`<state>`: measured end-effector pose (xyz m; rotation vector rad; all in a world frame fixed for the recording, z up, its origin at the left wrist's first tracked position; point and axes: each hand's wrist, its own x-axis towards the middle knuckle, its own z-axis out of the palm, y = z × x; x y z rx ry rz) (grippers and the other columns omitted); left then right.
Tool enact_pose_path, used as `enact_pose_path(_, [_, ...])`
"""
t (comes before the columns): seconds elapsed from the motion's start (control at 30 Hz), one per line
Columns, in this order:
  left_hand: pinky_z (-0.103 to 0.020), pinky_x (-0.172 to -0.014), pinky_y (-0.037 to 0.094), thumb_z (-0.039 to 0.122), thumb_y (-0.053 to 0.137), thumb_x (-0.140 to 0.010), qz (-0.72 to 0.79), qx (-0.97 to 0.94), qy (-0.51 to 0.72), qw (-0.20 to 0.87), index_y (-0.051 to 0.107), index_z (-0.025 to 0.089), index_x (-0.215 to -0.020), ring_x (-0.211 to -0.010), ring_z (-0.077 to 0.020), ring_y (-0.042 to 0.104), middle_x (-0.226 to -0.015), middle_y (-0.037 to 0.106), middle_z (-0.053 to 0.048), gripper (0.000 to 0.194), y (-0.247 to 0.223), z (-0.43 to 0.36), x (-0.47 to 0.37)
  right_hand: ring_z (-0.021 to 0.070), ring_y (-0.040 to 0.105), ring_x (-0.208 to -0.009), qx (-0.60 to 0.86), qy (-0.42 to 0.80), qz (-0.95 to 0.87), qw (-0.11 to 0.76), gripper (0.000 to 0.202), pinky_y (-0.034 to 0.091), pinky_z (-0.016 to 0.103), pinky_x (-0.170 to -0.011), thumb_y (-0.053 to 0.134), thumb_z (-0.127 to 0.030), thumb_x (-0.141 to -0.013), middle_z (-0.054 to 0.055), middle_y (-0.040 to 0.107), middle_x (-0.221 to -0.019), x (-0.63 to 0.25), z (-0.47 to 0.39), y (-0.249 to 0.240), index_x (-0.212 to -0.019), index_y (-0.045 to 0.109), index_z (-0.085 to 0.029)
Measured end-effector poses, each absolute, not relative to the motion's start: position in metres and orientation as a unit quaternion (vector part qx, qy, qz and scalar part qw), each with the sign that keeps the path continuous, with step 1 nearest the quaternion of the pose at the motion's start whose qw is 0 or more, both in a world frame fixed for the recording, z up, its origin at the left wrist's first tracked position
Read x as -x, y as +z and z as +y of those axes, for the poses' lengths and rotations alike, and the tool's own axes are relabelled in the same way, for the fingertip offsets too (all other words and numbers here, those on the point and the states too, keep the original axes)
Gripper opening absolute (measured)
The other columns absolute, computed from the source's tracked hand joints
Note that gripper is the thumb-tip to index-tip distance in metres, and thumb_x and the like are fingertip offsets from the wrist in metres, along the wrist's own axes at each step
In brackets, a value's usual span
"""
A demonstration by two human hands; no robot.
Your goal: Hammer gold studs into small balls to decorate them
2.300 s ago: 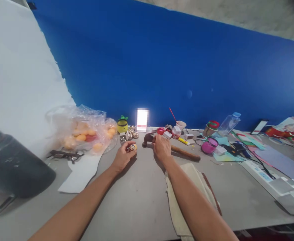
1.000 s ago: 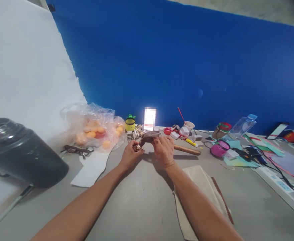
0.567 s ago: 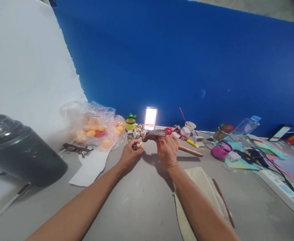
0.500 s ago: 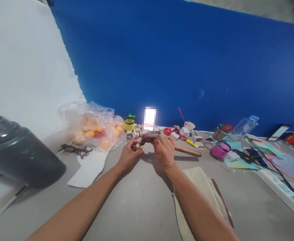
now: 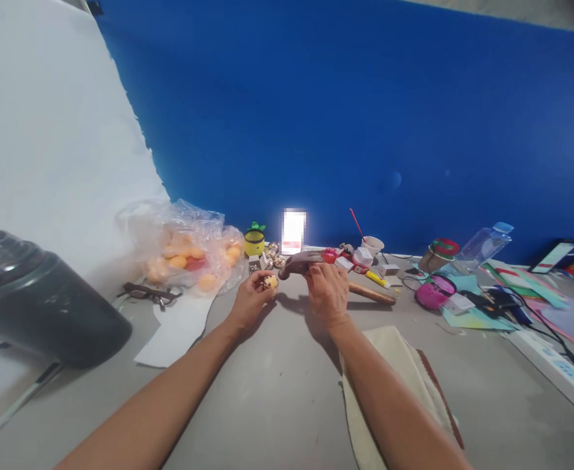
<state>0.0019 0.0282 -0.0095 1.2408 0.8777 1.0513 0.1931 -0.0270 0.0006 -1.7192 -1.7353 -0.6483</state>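
Between the fingertips of my left hand is a small orange ball, partly covered in shiny gold studs. My right hand grips a claw hammer close to its head, the wooden handle pointing right. The hammer's metal head lies just right of the ball, with a small gap between them. Several shiny studded balls sit beyond my hands, beside a small white box holding what look like metal tacks.
Left stand a large dark flask, black glasses, white paper and a clear bag of orange balls. Right are a beige cloth, a yellow tube, a pink pouch and a power strip.
The hammer head has moved away from the ball, slightly right, with my right hand. The ball has turned in my left fingers, so its bare orange side shows.
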Motion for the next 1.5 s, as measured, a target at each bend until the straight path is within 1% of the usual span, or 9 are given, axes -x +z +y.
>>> enact_pose_path(0.17, [-0.027,-0.063,0.052,0.026,0.085,-0.061,0.343,-0.438,0.466,0.687,0.065,0.018,-0.11,-0.079,-0.0166,0.07,-0.109,0.072,-0.007,0.054,-0.004,0.029,-0.002,0.0299,0.055,-0.108,0.699,-0.193,-0.642,0.248,0.038,0.037,0.041,-0.091,0.057,-0.019,-0.1,0.014,0.066,-0.123,-0.209,-0.022,-0.004,-0.138,0.06,-0.022])
enact_pose_path(0.23, [-0.023,-0.053,0.047,0.029,0.082,-0.063,0.338,-0.412,0.476,0.7,0.063,0.018,-0.099,-0.066,-0.013,0.065,-0.097,0.071,-0.004,0.043,-0.004,0.03,-0.002,0.0292,0.055,-0.11,0.722,-0.142,-0.647,0.202,0.043,0.038,0.039,-0.091,0.058,-0.019,-0.099,0.013,0.067,-0.121,-0.212,-0.02,-0.007,-0.142,0.056,-0.022])
enact_pose_path(0.37, [-0.022,-0.042,0.035,0.041,0.075,-0.07,0.378,-0.444,0.466,0.665,0.053,0.019,-0.074,-0.048,-0.0099,0.05,-0.066,0.059,0.003,0.031,-0.006,0.031,0.001,0.0273,0.057,-0.114,0.749,-0.043,-0.649,0.127,0.031,0.039,0.037,-0.091,0.058,-0.026,-0.102,0.012,0.068,-0.121,-0.215,-0.015,-0.008,-0.133,0.06,-0.023])
enact_pose_path(0.5, [-0.026,-0.053,0.046,0.037,0.069,-0.074,0.47,-0.554,0.462,0.508,0.061,0.019,-0.073,-0.056,-0.0146,0.057,-0.065,0.062,0.001,0.019,-0.001,0.039,0.011,0.0277,0.058,-0.117,0.754,-0.002,-0.65,0.097,0.032,0.04,0.038,-0.093,0.055,-0.026,-0.104,0.012,0.069,-0.125,-0.213,-0.011,-0.008,-0.136,0.06,-0.022])
enact_pose_path(0.63, [-0.031,-0.079,0.052,0.026,0.061,-0.078,0.535,-0.674,0.432,0.269,0.076,0.019,-0.086,-0.085,-0.0229,0.07,-0.091,0.079,-0.007,0.019,0.015,0.062,0.025,0.0293,0.053,-0.126,0.749,0.0,-0.65,0.124,0.029,0.04,0.039,-0.097,0.057,-0.024,-0.102,0.014,0.064,-0.135,-0.211,-0.009,-0.01,-0.13,0.065,-0.022])
enact_pose_path(0.7, [-0.032,-0.084,0.05,0.025,0.058,-0.083,0.553,-0.733,0.353,0.181,0.078,0.019,-0.088,-0.095,-0.0254,0.071,-0.101,0.08,-0.009,0.022,0.025,0.077,0.026,0.0299,0.051,-0.128,0.747,0.009,-0.649,0.145,0.028,0.04,0.04,-0.099,0.059,-0.024,-0.1,0.014,0.062,-0.137,-0.21,-0.009,-0.01,-0.128,0.066,-0.021])
enact_pose_path(0.83, [-0.031,-0.075,0.047,0.022,0.054,-0.09,0.571,-0.807,0.133,0.063,0.078,0.019,-0.086,-0.094,-0.0277,0.072,-0.1,0.079,-0.012,0.024,0.041,0.102,0.017,0.0305,0.052,-0.127,0.745,0.028,-0.644,0.17,0.032,0.041,0.041,-0.101,0.061,-0.024,-0.098,0.014,0.062,-0.137,-0.21,-0.008,-0.009,-0.13,0.065,-0.02])
enact_pose_path(0.97, [-0.031,-0.073,0.047,0.016,0.061,-0.085,0.579,-0.813,0.031,0.058,0.074,0.016,-0.081,-0.089,-0.0299,0.073,-0.092,0.077,-0.015,0.013,0.045,0.117,0.002,0.0313,0.052,-0.127,0.741,0.032,-0.646,0.182,0.03,0.041,0.042,-0.101,0.063,-0.028,-0.098,0.014,0.062,-0.136,-0.21,-0.008,-0.009,-0.127,0.066,-0.02])
enact_pose_path(1.5, [-0.03,-0.074,0.045,0.021,0.052,-0.09,0.544,-0.837,0.046,0.032,0.068,0.02,-0.094,-0.097,-0.0288,0.072,-0.1,0.077,-0.012,0.017,0.046,0.118,-0.001,0.0292,0.055,-0.122,0.745,0.044,-0.64,0.183,0.028,0.042,0.039,-0.098,0.062,-0.026,-0.097,0.013,0.065,-0.132,-0.209,-0.006,-0.006,-0.124,0.067,-0.022])
